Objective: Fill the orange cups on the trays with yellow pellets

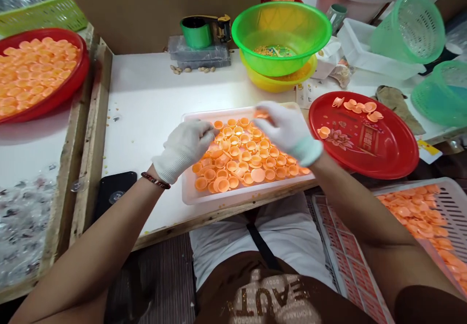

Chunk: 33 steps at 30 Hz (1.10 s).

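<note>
A shallow pink tray point(189, 195) lies at the table's front edge, filled with several small orange plastic cups point(242, 161). Both my hands wear white knit gloves. My left hand point(186, 146) hovers over the tray's left side with its fingers curled together at a cup near the upper left. My right hand point(286, 129) reaches over the tray's upper right corner, fingers bent down and pinched on an orange cup point(260, 115). The palm side of each hand is hidden.
A red plate point(379, 153) with a few orange cups sits right of the tray. Stacked green and yellow bowls point(280, 32) stand behind. A red basin of cups point(63, 90) is at left, a white crate of cups point(452, 207) at right.
</note>
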Tool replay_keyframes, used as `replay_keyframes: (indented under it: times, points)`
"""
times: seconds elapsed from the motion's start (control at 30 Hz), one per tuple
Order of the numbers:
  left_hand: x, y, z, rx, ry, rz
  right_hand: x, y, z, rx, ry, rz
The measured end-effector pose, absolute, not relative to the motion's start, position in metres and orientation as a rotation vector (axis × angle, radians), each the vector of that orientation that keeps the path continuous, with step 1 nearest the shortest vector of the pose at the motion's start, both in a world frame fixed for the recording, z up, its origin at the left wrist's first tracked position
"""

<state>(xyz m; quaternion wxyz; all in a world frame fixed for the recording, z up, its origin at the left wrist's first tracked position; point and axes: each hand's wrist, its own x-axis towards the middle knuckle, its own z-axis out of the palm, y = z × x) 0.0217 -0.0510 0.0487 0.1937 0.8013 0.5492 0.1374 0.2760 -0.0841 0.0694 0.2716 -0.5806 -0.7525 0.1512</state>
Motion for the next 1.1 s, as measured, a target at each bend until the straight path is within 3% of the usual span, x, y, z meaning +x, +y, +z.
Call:
replay_keyframes:
  times: [0.1,0.17,0.23,0.33,0.43,0.73,0.87,1.1]
  points:
    - [0.015,-0.053,0.038,2.466,1.659,-0.084,0.343,-0.098,0.093,-1.941,-1.896,-0.191]
    - [0.013,-0.057,0.032,2.521,1.681,-0.202,0.366,-0.104,0.1,-2.079,-1.808,-0.366]
    - [0.014,-0.061,0.028,2.516,1.654,-0.195,0.36,-0.106,0.095,-1.948,-1.867,-0.243]
    - [0.016,-0.065,0.025,2.519,1.651,-0.097,0.303,-0.102,0.066,-1.592,-2.095,0.247]
    - [0.018,-0.067,0.022,2.658,1.666,-0.014,0.236,-0.093,0.034,-1.537,-2.394,0.554]
    - [-0.01,-0.075,0.028,2.634,1.652,0.111,0.201,-0.063,0.025,-1.776,-2.591,0.659]
    - [-0.019,-0.089,0.034,2.653,1.551,-0.025,0.2,-0.058,0.026,-1.889,-2.579,0.526]
    - [-0.022,-0.11,0.026,2.66,1.494,0.083,0.207,-0.065,0.027,-1.589,-2.609,0.572]
